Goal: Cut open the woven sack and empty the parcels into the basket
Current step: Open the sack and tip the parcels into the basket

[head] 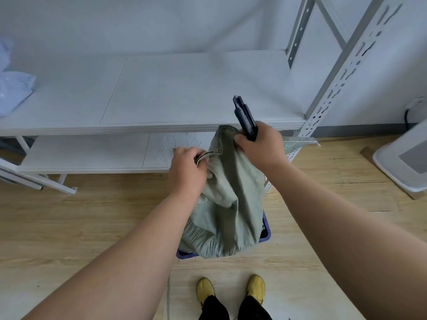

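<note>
A grey-green woven sack (227, 199) hangs over a blue basket (266, 229), whose rim shows only at the right and lower left under the sack. My left hand (187, 172) grips the sack's upper edge on the left. My right hand (260, 146) grips the sack's top corner and also holds a dark utility knife (245, 117), which points up and away. No parcels are visible; the sack hides the basket's inside.
A white metal shelf rack (161, 93) stands right behind the sack, its slotted upright (335, 88) at the right. Pale blue plastic bags (13, 88) lie on the shelf's left end. A white appliance (402, 162) stands on the wooden floor at right. My yellow shoes (231, 291) are below.
</note>
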A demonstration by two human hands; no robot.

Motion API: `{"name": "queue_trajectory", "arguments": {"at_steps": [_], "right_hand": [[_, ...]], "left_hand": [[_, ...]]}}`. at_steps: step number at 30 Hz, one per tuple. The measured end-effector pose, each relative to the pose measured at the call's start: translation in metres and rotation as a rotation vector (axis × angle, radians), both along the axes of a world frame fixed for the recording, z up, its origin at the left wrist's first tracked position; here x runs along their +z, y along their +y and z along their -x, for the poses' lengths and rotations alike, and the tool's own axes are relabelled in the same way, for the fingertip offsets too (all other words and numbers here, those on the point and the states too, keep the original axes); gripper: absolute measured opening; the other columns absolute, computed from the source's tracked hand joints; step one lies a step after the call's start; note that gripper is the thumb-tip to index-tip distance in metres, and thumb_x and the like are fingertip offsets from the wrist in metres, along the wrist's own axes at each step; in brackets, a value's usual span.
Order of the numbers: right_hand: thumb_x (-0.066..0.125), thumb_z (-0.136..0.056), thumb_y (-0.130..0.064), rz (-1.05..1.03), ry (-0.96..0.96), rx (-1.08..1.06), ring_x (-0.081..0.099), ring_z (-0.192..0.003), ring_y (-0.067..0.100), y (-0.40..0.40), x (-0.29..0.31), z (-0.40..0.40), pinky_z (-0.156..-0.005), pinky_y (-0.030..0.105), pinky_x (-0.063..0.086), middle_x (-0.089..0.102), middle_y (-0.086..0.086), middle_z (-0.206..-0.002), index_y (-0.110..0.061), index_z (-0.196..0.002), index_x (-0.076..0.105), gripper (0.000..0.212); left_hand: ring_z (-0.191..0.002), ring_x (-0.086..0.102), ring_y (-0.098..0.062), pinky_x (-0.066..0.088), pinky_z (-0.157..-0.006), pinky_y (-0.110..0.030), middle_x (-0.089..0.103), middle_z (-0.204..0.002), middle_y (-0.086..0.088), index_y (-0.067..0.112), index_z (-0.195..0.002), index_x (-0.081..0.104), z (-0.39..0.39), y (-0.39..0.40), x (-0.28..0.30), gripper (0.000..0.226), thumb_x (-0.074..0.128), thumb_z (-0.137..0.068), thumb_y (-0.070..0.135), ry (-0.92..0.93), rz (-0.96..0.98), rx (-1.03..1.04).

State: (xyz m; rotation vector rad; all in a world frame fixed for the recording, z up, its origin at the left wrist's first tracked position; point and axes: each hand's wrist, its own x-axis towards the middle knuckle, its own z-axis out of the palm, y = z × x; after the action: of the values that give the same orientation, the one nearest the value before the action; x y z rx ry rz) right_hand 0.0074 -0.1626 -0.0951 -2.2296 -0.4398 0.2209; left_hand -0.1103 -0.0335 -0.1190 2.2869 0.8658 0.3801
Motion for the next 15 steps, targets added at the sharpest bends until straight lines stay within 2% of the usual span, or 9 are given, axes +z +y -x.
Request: {"name": "queue_trajectory", "arguments": {"at_steps": [2, 5, 7, 9, 11, 13, 15], "right_hand": [[0.063, -0.076, -0.037, -0.101, -0.064, -0.014, 0.057, -0.066, 0.014, 0.005, 0.006, 0.002, -0.053, 0.024, 0.041, 0.064, -0.008, -0.070, -0.024, -0.082, 0.061, 0.015], [0.064, -0.080, -0.033, 0.089, 0.046, 0.080, 0.064, -0.072, 0.022, 0.002, 0.001, 0.005, -0.059, 0.028, 0.049, 0.068, 0.001, -0.074, -0.018, -0.085, 0.063, 0.016], [0.064, -0.080, -0.032, 0.100, 0.091, 0.085, 0.065, -0.074, 0.024, 0.001, 0.000, 0.006, -0.066, 0.033, 0.053, 0.070, 0.004, -0.077, -0.016, -0.086, 0.065, 0.016], [0.066, -0.078, -0.032, 0.046, 0.034, 0.141, 0.062, -0.072, 0.021, 0.006, 0.008, 0.009, -0.065, 0.032, 0.050, 0.069, 0.002, -0.075, -0.019, -0.084, 0.064, 0.014], [0.067, -0.076, -0.030, 0.063, 0.002, 0.269, 0.059, -0.065, 0.015, 0.011, 0.017, 0.013, -0.058, 0.028, 0.044, 0.064, -0.005, -0.067, -0.025, -0.075, 0.060, 0.009], [0.068, -0.076, -0.028, 0.096, -0.024, 0.344, 0.053, -0.060, 0.009, 0.011, 0.020, 0.018, -0.052, 0.023, 0.038, 0.057, -0.010, -0.060, -0.028, -0.070, 0.055, 0.014], [0.067, -0.078, -0.030, 0.065, -0.011, 0.337, 0.054, -0.063, 0.010, 0.009, 0.020, 0.021, -0.055, 0.019, 0.040, 0.059, -0.010, -0.063, -0.026, -0.076, 0.060, 0.008]], "left_hand": [[-0.088, 0.055, -0.018, 0.040, -0.076, -0.027, 0.051, -0.106, 0.001, 0.021, -0.104, 0.067, -0.001, 0.001, 0.000, 0.016, 0.061, -0.091, 0.026, -0.013, -0.002, 0.011], [-0.091, 0.058, -0.020, 0.044, -0.077, -0.030, 0.052, -0.107, 0.001, 0.025, -0.105, 0.067, -0.001, 0.001, 0.001, 0.016, 0.061, -0.090, 0.026, 0.006, 0.006, 0.002], [-0.095, 0.059, -0.019, 0.045, -0.077, -0.029, 0.050, -0.108, 0.006, 0.031, -0.112, 0.062, 0.000, 0.001, 0.001, 0.022, 0.062, -0.090, 0.026, -0.024, 0.007, -0.014], [-0.099, 0.056, -0.013, 0.044, -0.080, -0.029, 0.047, -0.112, 0.012, 0.041, -0.128, 0.047, 0.002, 0.000, 0.002, 0.045, 0.064, -0.089, 0.025, -0.062, 0.008, -0.082], [-0.100, 0.053, -0.012, 0.046, -0.083, -0.033, 0.050, -0.117, 0.010, 0.047, -0.137, 0.029, 0.001, -0.003, 0.004, 0.068, 0.067, -0.086, 0.022, -0.036, 0.027, -0.183], [-0.106, 0.057, -0.018, 0.049, -0.087, -0.039, 0.054, -0.117, 0.004, 0.038, -0.134, 0.036, -0.004, -0.004, 0.005, 0.061, 0.069, -0.084, 0.022, 0.011, 0.012, -0.241], [-0.101, 0.058, -0.021, 0.047, -0.080, -0.037, 0.053, -0.105, 0.005, 0.029, -0.119, 0.051, -0.008, -0.002, 0.005, 0.039, 0.068, -0.084, 0.025, 0.018, -0.007, -0.238]]}}
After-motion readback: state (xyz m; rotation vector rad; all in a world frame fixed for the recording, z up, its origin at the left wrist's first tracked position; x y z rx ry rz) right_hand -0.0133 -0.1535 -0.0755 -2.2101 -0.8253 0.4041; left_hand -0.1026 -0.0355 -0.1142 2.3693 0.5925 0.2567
